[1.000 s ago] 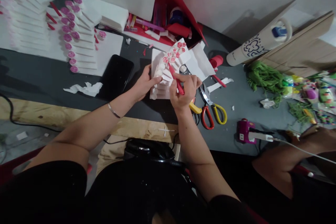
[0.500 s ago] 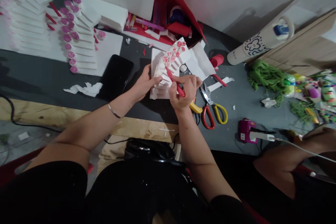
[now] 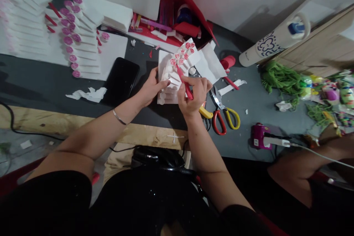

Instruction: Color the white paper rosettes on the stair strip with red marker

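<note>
My right hand [image 3: 193, 94] is closed around a red marker [image 3: 187, 87], its tip touching or just over one of the small white paper flowers. Those flowers stand in a slanted row on a white stack [image 3: 175, 100], their thin stems laid side by side. Toward the far end, several flowers [image 3: 188, 45] carry red swirls; nearer ones [image 3: 162, 96] are plain white. My left hand [image 3: 151, 87] grips the stack's left edge, thumb on top near the white flowers, other fingers partly hidden. A small white round piece [image 3: 192, 70] lies just right of the row.
Scissors [image 3: 221, 112] lie right of my right hand. To the left are a black phone [image 3: 121, 81], crumpled tissue [image 3: 90, 94] and rows of pink-tipped flowers [image 3: 72, 38]. A red box [image 3: 203, 25], white bottle [image 3: 272, 42], purple plug adapter [image 3: 260, 137] and another person's arm [image 3: 301, 164] also show.
The marker's tip has moved slightly up the row, toward the red-marked flowers. My left hand keeps its hold on the stack. The view has shifted a little.
</note>
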`<state>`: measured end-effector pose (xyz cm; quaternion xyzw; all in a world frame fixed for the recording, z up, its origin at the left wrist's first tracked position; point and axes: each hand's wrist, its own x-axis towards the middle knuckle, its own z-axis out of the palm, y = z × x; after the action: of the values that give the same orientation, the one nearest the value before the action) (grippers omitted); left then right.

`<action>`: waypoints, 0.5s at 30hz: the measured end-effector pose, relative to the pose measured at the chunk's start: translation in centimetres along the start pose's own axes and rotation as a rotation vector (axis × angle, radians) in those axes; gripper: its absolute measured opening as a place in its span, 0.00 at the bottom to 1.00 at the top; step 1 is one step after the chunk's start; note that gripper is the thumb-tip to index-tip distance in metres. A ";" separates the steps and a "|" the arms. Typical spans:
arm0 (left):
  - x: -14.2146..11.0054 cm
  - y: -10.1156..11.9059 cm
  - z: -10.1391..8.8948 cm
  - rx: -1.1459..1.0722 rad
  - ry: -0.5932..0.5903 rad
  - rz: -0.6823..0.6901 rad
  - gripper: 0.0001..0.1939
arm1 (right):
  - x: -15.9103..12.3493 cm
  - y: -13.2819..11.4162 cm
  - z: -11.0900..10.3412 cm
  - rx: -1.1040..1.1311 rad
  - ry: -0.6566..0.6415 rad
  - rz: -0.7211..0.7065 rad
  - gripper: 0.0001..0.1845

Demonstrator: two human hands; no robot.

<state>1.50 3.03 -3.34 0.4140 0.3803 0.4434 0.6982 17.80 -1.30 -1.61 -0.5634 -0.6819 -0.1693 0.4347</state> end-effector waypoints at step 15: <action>0.0 0.1 -0.2 -0.023 0.012 0.001 0.51 | -0.6 0.5 0.2 0.053 -0.079 0.055 0.09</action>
<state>1.29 3.09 -3.35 0.4034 0.3791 0.4504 0.7005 18.15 -1.40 -2.37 -0.5765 -0.6869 -0.1170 0.4267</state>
